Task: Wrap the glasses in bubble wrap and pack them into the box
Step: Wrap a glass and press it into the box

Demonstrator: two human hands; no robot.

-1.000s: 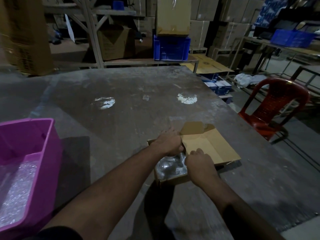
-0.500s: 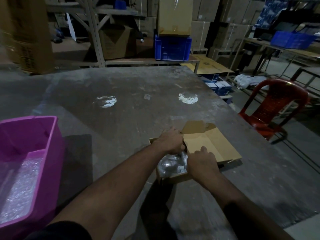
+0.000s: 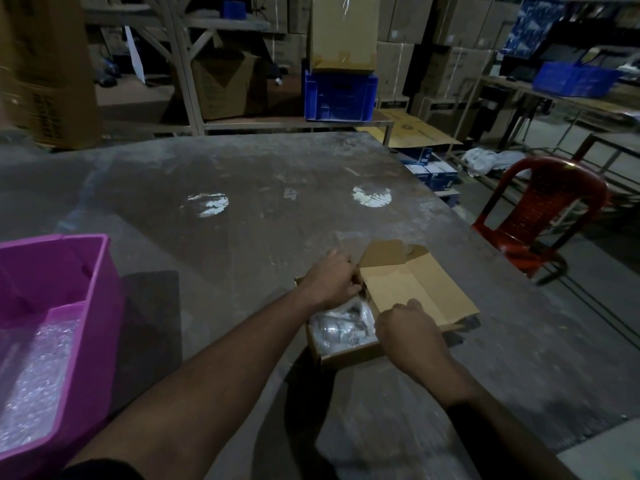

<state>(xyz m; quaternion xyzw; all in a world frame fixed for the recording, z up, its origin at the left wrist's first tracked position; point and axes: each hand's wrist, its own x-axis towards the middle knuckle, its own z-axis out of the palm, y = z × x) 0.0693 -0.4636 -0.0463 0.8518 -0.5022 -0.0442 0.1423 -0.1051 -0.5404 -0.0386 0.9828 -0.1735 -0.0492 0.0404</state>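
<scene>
Box (image 3: 349, 355) steadied by left hand (image 3: 331, 277) grip on its rim; right hand (image 3: 407, 332) tucks wrapped glasses (image 3: 341, 327) under its curled fingers, grasp unclear.

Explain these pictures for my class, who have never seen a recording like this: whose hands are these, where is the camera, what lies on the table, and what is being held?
No machine here: a person wears one camera on the head, looking forward and down. The left hand and right hand are at an open cardboard box on a grey table. Inside lies a bubble-wrapped bundle; the glasses themselves cannot be made out. The left fingers curl at the box's far edge; the right fingers curl by the open flap, their exact hold hidden. To the left stands a pink tub holding bubble wrap. A red chair stands beside the table.
</scene>
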